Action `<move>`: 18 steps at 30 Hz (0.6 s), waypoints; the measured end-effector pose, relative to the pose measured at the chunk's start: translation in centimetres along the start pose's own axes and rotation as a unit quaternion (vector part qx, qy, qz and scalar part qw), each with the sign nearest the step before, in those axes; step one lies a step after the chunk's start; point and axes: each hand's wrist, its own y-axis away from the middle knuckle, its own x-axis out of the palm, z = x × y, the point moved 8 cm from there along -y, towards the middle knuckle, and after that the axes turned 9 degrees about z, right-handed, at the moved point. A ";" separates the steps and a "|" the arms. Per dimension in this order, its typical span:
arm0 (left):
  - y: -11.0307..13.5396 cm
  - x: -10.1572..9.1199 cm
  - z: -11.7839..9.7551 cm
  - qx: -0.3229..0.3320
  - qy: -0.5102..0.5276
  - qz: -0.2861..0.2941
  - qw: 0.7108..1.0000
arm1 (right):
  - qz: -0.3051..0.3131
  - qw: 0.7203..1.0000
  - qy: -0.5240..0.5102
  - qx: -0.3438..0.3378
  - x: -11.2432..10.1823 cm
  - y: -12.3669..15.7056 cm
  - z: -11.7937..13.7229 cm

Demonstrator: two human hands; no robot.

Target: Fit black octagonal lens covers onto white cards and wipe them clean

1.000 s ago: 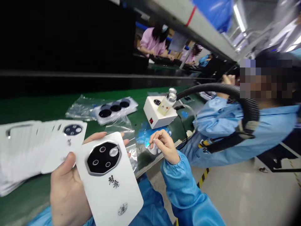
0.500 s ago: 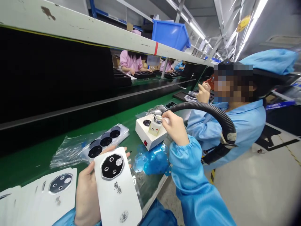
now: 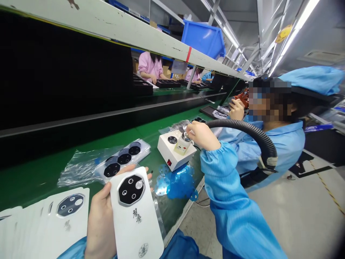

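Observation:
My left hand [image 3: 101, 219] holds a white phone back cover [image 3: 134, 219], its fingers behind it and the thumb along the left edge. The cover has a black octagonal camera plate and dark printed characters. My right hand [image 3: 203, 136] is closed at the metal lid [image 3: 185, 129] of a small dispenser bottle [image 3: 182, 145]; its fingertips are partly hidden. The bottle stands on a white box [image 3: 168, 153] with a red switch. Beside my left hand lies a row of white covers [image 3: 45, 223]. Behind it, black camera plates [image 3: 124, 159] lie on clear plastic.
Blue film pieces [image 3: 178, 185] lie near the bench edge. A black corrugated hose [image 3: 242, 127] arches behind my right hand. At the right sits a co-worker in a blue smock [image 3: 285, 144]. A shelf beam [image 3: 121, 27] carrying a blue bin [image 3: 203, 37] crosses above.
My right hand has moved from the bottle's side up to its lid. The left hand still holds the cover. The whole view has shifted slightly.

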 end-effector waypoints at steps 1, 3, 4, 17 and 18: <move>0.0 -0.1 0.1 -0.002 0.002 0.002 1.000 | 0.001 1.000 0.006 -0.003 0.1 -0.1 0.1; -0.2 -0.2 0.3 -0.007 0.006 0.008 1.000 | 0.001 1.000 0.013 -0.007 0.1 -0.2 0.2; -0.2 -0.2 0.3 -0.006 0.007 0.013 1.000 | -0.001 1.000 0.015 -0.009 0.1 -0.3 0.2; -0.3 0.5 1.2 0.016 0.190 0.126 0.973 | -0.150 0.968 -0.130 -0.152 -2.5 5.8 5.8; -0.1 0.8 1.1 0.022 0.198 0.154 0.968 | -0.154 0.964 -0.144 -0.162 -2.3 6.3 6.3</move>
